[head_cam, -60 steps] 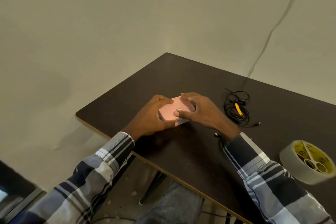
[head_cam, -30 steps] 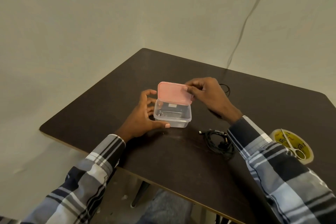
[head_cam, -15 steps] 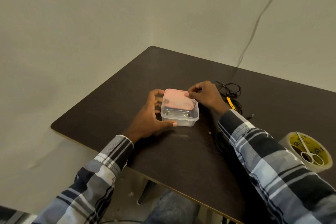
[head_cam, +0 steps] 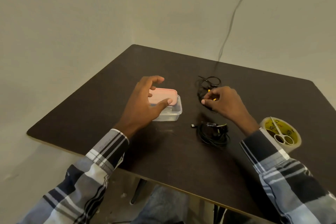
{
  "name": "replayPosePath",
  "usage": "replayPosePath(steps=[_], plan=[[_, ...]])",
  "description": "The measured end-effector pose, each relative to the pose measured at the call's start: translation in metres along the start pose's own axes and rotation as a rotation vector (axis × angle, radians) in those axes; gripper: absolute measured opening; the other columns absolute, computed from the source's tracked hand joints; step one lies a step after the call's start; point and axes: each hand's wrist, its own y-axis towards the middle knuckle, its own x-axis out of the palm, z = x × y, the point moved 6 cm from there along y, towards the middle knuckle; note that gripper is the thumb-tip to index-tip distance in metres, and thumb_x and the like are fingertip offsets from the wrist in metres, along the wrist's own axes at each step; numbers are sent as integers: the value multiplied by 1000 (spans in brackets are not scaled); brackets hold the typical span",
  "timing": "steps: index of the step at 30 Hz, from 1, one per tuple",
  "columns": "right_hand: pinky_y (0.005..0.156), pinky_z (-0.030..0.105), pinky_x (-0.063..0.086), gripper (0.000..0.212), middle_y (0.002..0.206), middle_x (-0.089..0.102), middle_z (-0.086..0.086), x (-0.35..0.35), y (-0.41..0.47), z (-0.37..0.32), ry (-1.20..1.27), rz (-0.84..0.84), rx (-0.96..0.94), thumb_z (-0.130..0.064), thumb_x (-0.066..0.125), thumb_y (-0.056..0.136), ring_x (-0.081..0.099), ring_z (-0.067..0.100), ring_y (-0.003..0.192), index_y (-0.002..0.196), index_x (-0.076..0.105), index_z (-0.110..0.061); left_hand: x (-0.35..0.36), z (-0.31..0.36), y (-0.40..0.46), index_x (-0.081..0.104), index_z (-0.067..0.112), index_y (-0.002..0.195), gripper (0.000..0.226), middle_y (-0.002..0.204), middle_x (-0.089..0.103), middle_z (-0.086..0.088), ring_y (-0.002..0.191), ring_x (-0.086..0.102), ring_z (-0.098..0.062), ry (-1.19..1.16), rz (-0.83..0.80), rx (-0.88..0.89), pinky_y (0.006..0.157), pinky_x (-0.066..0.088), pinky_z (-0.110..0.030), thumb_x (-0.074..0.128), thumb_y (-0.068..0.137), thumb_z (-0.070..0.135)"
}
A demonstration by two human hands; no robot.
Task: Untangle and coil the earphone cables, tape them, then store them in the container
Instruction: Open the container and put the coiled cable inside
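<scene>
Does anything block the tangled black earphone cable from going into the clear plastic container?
Yes. The pink lid lies askew over the clear plastic container, and the left hand hovers above it. The right hand is at the tangled black earphone cable.

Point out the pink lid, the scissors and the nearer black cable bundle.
Pink plastic lid point(head_cam: 164, 95): head view, bare top surface.
Small white-handled scissors point(head_cam: 282, 137): head view, finger loops, lying across the tape roll.
Nearer black coiled earphone cable bundle point(head_cam: 212, 135): head view, coil's middle.

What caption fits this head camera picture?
Right hand reaches a tangled earphone cable; left hand hovers over the pink-lidded container.
</scene>
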Motion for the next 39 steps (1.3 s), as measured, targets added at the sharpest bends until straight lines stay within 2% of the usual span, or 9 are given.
replayPosePath(steps=[5, 10, 14, 18, 22, 27, 32, 37, 39], plan=[[77, 25, 46, 19, 85, 68, -6, -3, -34, 21, -69, -51, 97, -32, 79, 84, 65, 12, 87, 98, 76, -19, 39, 44, 1, 68, 17, 103, 22, 105, 62, 5, 90, 58, -8, 61, -32, 246, 78, 49, -21, 76, 83, 23], [78, 24, 47, 30, 96, 71, -8, -2, -59, 36, -108, -127, 115, -43, 79, 82, 65, 9, 88, 104, 74, -23, 89, 63, -6, 71, 14, 93, 15, 87, 64, 4, 67, 56, -9, 135, -227, 280, 66, 51, -33, 75, 84, 25], [71, 25, 41, 30, 95, 68, -11, 1, -70, 40, -168, -93, 109, -50, 76, 81, 60, 8, 86, 104, 73, -30, 116, 59, -10, 69, 13, 108, 31, 104, 64, -2, 87, 61, -19, 294, -365, 188, 78, 47, -30, 70, 86, 35], [75, 28, 49, 23, 101, 71, -9, 6, -72, 42, -139, -50, 146, -40, 75, 84, 65, 13, 93, 105, 74, -31, 129, 54, -18, 67, 13, 102, 30, 106, 57, -5, 97, 59, -24, 438, -463, 104, 84, 48, -39, 63, 89, 40], [79, 30, 53, 10, 99, 71, -8, 9, -73, 41, -103, -60, 151, -30, 74, 86, 66, 12, 92, 96, 75, -31, 124, 53, -22, 69, 14, 95, 24, 101, 57, -4, 94, 58, -23, 429, -414, 56, 80, 47, -35, 63, 90, 36], [62, 20, 42, 12, 78, 67, -18, -9, -78, 33, 73, 90, 51, -24, 75, 85, 62, 0, 72, 84, 72, -35, 109, 61, -20, 71, 18, 88, 14, 91, 66, 1, 87, 60, -18, 330, -260, 25, 74, 46, -31, 67, 86, 31], [70, 27, 58, 11, 81, 73, -15, -31, -79, 16, 283, 202, -37, -21, 77, 85, 69, 1, 73, 94, 77, -27, 82, 77, -12, 73, 20, 83, 9, 75, 70, 8, 72, 63, -9, 199, -99, 19, 68, 51, -29, 73, 83, 29], [66, 30, 59, 11, 78, 76, -12, -45, -65, -18, 441, 277, -127, -22, 80, 83, 72, 6, 71, 92, 78, -28, 43, 81, 5, 73, 25, 79, 6, 67, 66, 14, 57, 58, 4, 142, -15, -1, 55, 42, -8, 75, 82, 30], [65, 31, 60, 10, 77, 76, -12, -43, -56, -33, 487, 291, -146, -23, 81, 82, 72, 7, 70, 90, 79, -29, 24, 78, 10, 74, 26, 81, 6, 67, 67, 15, 56, 59, 5, 140, 17, -7, 55, 46, -10, 76, 83, 32]])
